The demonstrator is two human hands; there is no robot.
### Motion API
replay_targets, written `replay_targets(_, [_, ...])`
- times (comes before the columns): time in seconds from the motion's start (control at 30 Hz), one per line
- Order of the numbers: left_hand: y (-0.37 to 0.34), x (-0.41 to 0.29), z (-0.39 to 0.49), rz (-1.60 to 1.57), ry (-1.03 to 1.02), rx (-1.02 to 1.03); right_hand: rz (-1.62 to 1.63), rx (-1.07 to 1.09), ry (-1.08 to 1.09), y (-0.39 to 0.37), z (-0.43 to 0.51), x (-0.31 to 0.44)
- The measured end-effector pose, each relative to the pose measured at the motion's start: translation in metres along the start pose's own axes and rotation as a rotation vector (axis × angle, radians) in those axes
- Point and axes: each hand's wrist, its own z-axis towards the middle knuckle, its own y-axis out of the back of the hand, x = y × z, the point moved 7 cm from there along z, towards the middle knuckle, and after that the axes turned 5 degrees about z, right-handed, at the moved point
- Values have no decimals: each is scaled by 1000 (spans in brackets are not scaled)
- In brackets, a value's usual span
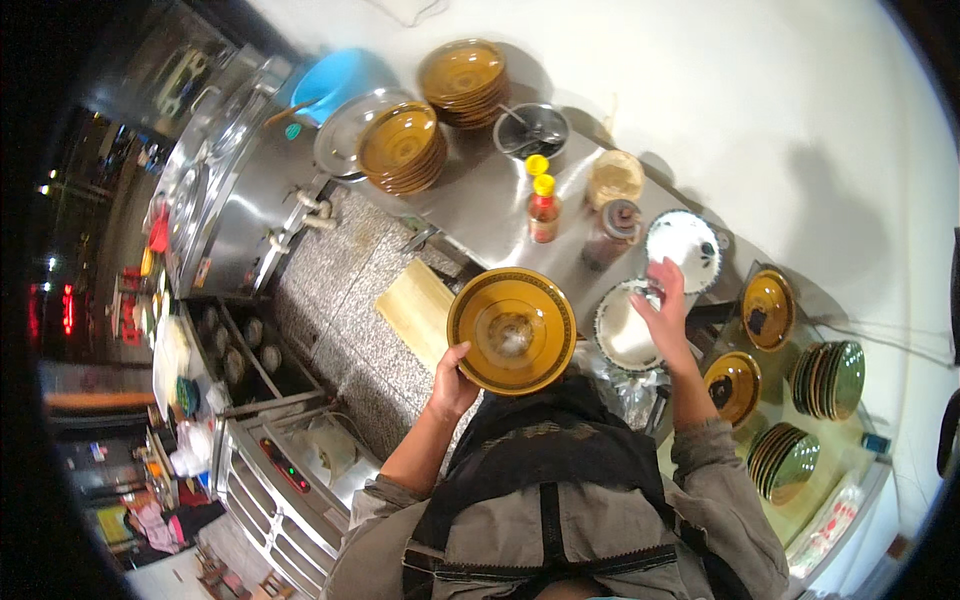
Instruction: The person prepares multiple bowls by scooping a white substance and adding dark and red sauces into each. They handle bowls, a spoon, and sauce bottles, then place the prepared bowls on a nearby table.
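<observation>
My left hand (453, 384) grips the rim of a brown-yellow bowl (551, 322), held face up in front of me; some white matter lies at its middle. My right hand (664, 307) is raised over two white containers with patterned rims, its thumb and fingers apart near the gap between them. The nearer white container (624, 334) is partly under the hand, the farther one (686, 244) beyond it. Whether the fingers touch or pinch anything is hard to tell. Beyond the hand stand a brown-lidded jar (616, 229) and a tan container (615, 178).
Stacked brown bowls (463, 82) (405, 146), a dark bowl with a spoon (529, 133) and yellow-capped bottles (544, 210) stand on the steel counter. Green plates (826, 380) and brown bowls (766, 309) are on the glass-topped surface at right. A blue basin (337, 79) is farther back. A person (161, 525) is at lower left.
</observation>
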Motion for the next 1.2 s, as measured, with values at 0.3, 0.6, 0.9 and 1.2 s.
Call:
replay_targets(0.3, [34, -27, -26, -62, -84, -106, -133, -152, 84, -72, 88, -12])
replay_targets(0.6, [54, -52, -21, -10, -196, -95, -724, 545, 263, -140, 39, 125])
replay_targets(0.9, [58, -54, 0, 106, -165, -50, -1316, 874, 122, -171, -8, 129])
replay_targets(1.2, [53, -56, 0, 221, -150, -87, -1481, 773, 200, -173, -9, 142])
